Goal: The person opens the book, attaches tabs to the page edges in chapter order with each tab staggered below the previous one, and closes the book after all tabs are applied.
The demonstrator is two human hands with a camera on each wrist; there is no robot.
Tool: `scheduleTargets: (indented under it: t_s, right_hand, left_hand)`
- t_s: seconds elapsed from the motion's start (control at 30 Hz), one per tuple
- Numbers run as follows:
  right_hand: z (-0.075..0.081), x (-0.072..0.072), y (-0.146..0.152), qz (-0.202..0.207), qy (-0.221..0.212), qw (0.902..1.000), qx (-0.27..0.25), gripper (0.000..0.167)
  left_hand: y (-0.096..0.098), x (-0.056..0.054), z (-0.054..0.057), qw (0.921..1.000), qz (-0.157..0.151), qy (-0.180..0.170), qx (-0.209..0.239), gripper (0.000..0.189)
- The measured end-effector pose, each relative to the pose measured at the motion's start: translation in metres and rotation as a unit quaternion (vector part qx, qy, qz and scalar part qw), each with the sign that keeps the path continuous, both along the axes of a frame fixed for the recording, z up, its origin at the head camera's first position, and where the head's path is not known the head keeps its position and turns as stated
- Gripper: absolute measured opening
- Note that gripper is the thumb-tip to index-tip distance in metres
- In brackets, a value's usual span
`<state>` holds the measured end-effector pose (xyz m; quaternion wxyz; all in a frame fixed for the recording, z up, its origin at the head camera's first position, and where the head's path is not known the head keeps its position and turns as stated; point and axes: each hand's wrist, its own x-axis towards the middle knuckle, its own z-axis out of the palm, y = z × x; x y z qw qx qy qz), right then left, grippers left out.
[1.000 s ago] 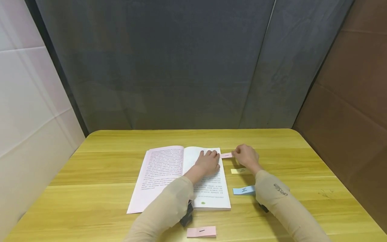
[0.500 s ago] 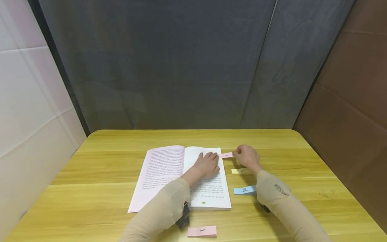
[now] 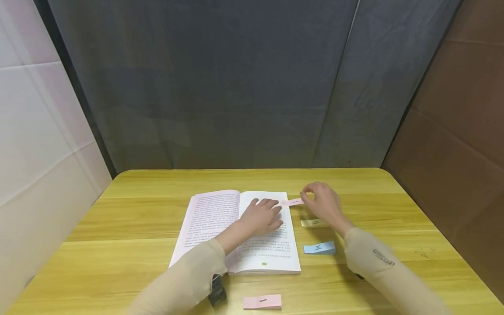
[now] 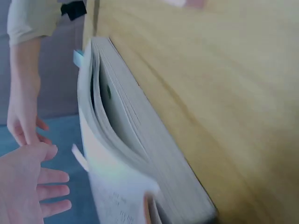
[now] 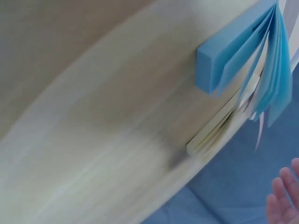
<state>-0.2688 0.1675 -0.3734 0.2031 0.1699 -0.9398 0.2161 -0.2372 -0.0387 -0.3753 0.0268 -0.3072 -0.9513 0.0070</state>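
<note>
My left hand [image 3: 260, 217], fingers spread, hovers over the right page of an open book [image 3: 271, 256]. From that page's upper right edge juts a pink sticky note strip [image 3: 293, 202] with a black mark. Just beside its outer end is my right hand [image 3: 324, 203], thumb and forefinger bent toward each other. In the left wrist view the strip [image 4: 79, 157] stands out from the book [image 4: 140, 126], apart from the right hand [image 4: 25, 112]. The right wrist view has relaxed fingers [image 5: 285, 196] away from the strip.
A yellow sticky note pad [image 3: 311, 223] and a blue one [image 3: 319, 248] lie right of the book. Another pink pad [image 3: 262, 302] lies near the front. The wooden table [image 3: 118, 258] stands between a white sheet at left and a brown one at right.
My left hand has lifted off the strip's inner end and drawn back left and toward me. My right hand has let go of the strip and shifted slightly right.
</note>
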Motion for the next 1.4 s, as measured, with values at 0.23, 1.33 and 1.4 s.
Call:
scheduleTargets:
  t_s: [0.23, 1.33, 1.4]
  right_hand:
    - [0.000, 0.018, -0.004, 0.099, 0.144, 0.9822, 0.069, 0.014]
    - [-0.031, 0.090, -0.015, 0.336, 0.139, 0.9047, 0.223, 0.042]
    - [-0.032, 0.090, -0.014, 0.335, 0.138, 0.9055, 0.222, 0.042]
  left_hand:
    - [-0.023, 0.033, 0.007, 0.9969, -0.064, 0.039, 0.022, 0.045]
    - [-0.070, 0.068, -0.017, 0.9846, -0.137, 0.041, 0.101, 0.061]
    - [-0.073, 0.068, -0.016, 0.9836, -0.138, 0.040, 0.109, 0.060]
